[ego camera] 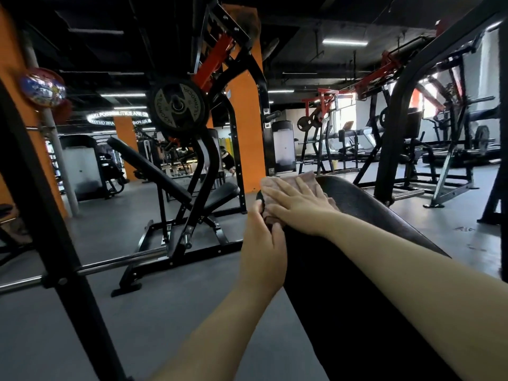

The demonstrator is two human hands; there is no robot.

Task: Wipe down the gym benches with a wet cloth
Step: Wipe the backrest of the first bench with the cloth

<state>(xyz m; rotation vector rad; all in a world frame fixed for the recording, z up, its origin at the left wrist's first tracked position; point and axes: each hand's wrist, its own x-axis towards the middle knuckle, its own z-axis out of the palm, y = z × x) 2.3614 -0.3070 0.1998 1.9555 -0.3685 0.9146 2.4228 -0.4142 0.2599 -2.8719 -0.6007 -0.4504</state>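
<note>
Both arms outstretched: right hand (pixel 297 204) flat atop cloth (pixel 302 182) on bench pad (pixel 357 204), left hand (pixel 264 243) gripping the pad's edge.

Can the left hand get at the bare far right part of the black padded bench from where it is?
Probably not directly: the left hand grips the pink cloth's near edge at the black padded bench's left side, and the right hand, flat on the cloth, lies across its path.

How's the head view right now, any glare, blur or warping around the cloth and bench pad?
Head view: wide-angle warping bends the frame posts at the edges; bright windows blow out at the right; the near bench pad falls into deep shadow; the cloth and both hands, right hand and left hand, look reasonably sharp.
</note>
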